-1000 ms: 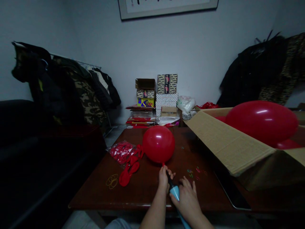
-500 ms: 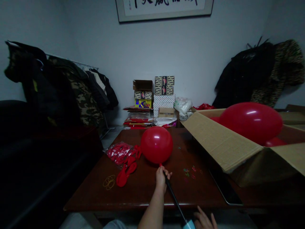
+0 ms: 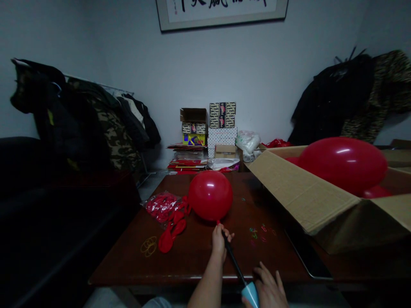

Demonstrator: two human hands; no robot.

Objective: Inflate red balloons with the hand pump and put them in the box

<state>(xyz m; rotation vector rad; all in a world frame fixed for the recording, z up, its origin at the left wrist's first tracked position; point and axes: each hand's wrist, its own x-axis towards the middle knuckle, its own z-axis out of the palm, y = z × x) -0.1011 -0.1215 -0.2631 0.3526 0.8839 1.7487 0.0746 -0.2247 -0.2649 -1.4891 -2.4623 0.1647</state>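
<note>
My left hand (image 3: 218, 244) is shut on the knotless neck of a round red balloon (image 3: 210, 196) and on the black rod of a hand pump (image 3: 233, 261) pushed into it. The balloon sits inflated just above that hand, close to the table. At the bottom edge, my right hand (image 3: 268, 288) has its fingers spread around the pump's light blue barrel (image 3: 251, 294). Part of that hand is cut off by the frame, and I cannot tell whether it grips the barrel.
On the dark wooden table (image 3: 199, 261) lie a bag of red balloons (image 3: 161, 206), loose flat balloons (image 3: 171, 234), rubber bands (image 3: 148, 247) and small coloured clips (image 3: 258, 234). An open cardboard box (image 3: 303, 192) holding large red balloons (image 3: 343, 166) fills the right.
The pump's blue barrel has slid down and away from my left hand, exposing the black rod. My right hand moved with it, then came back onto the barrel. The balloon looks unchanged.
</note>
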